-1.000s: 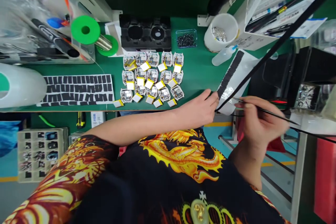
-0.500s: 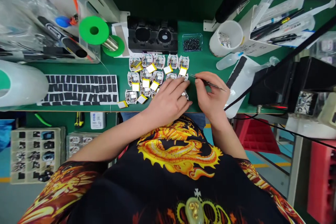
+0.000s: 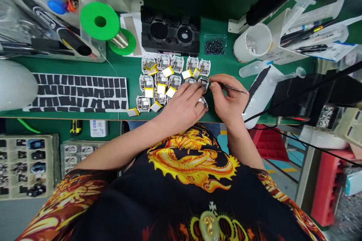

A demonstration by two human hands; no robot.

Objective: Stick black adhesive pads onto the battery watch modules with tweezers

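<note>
Right at the fingers (image 3: 216,83) of the right hand (image 3: 229,99), fine tweezers (image 3: 230,88) sit in a narrow pinch, their tip at the edge of a small circuit module (image 3: 204,84). Whether the tip grips anything is too small to tell. Just left of that module, the fingers (image 3: 195,91) of the left hand (image 3: 181,109) lie spread and flat, pressing down without closing around anything. A second small module (image 3: 202,102) shows beside the left little finger.

Change noted against the view half a second earlier: the tweezer tip has gone from just beside the module to its edge. Both hands remain over the same spot, so the module now lies between them.

Left of the fingers, a cluster of modules (image 3: 169,79) with yellow-and-white tabs rests on the green surface (image 3: 127,67). Past the fingers, going away from the body: a clear box of black screws (image 3: 214,44), a black foam fixture (image 3: 169,30) and a white cup of metal bits (image 3: 251,43). To the right stands a plastic squeeze bottle (image 3: 253,69). Farther left lie a sheet of black pads (image 3: 79,92) and a green solder spool (image 3: 99,20).
</note>
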